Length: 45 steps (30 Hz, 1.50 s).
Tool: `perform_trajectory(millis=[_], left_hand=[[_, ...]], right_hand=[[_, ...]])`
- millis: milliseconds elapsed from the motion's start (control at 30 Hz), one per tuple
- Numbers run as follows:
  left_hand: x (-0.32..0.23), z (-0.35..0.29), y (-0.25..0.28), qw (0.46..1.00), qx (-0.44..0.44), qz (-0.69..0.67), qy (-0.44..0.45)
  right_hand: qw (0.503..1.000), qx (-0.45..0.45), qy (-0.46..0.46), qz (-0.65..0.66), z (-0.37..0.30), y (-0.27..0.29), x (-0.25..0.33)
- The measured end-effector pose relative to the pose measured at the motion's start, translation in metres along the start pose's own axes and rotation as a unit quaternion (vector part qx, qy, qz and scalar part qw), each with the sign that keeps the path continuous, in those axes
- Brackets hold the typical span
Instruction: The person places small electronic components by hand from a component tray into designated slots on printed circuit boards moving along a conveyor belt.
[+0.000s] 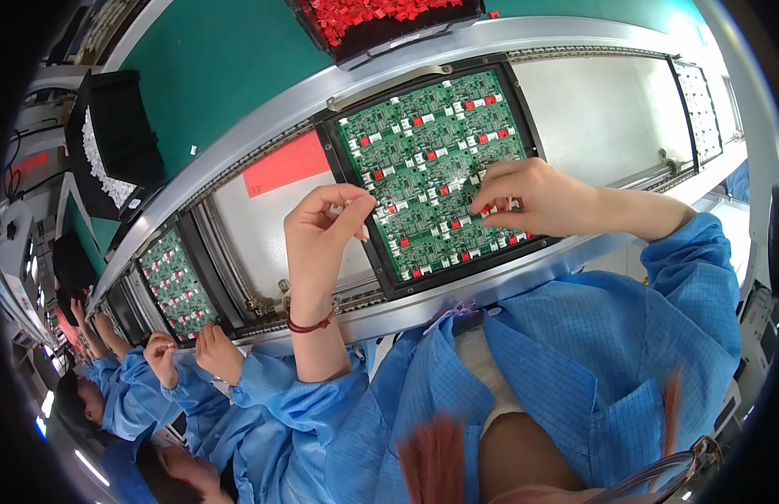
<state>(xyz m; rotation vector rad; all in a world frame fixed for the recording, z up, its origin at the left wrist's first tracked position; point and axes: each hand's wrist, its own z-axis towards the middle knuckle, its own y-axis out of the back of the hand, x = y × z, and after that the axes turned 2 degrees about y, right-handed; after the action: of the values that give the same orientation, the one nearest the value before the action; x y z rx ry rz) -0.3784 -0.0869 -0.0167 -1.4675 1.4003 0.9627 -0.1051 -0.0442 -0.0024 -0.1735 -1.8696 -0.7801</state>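
Note:
A green circuit board panel (419,172) with rows of small white and red connectors lies in a black frame (378,267) on the conveyor rail. My left hand (322,231) is over the frame's left edge, thumb and forefinger pinched together; whatever is between them is too small to name. On the right side of the panel, my right hand (536,200) reaches down with curled fingers and thumb close to the board. A bit of red shows by those fingertips, but I cannot tell whether it is held or sits on the board.
Beyond the rail stand a black bin of red connectors (381,13) and a black bin of white connectors (104,160). A red card (289,164) lies left of the frame. Co-workers' hands (213,349) work at another framed board (175,286) to the left.

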Motion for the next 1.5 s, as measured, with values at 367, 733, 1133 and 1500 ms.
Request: perform_trajectory(millis=[367, 733, 1133, 1500], left_hand=[[0.011, 0.005, 0.006, 0.996, -0.013, -0.073, 0.041], [0.015, 0.001, 0.012, 0.999, 0.032, -0.004, 0.044], [0.015, -0.022, -0.003, 0.988, 0.047, 0.144, -0.038], [0.014, -0.036, -0.024, 0.942, 0.041, 0.322, -0.081]], right_hand=[[0.986, -0.087, 0.087, -0.11, -0.01, -0.027, -0.001], [0.962, -0.133, 0.097, -0.218, -0.011, -0.043, -0.001], [0.945, -0.175, 0.098, -0.257, -0.014, -0.053, 0.0], [0.941, -0.16, 0.096, -0.283, -0.019, -0.047, 0.003]])
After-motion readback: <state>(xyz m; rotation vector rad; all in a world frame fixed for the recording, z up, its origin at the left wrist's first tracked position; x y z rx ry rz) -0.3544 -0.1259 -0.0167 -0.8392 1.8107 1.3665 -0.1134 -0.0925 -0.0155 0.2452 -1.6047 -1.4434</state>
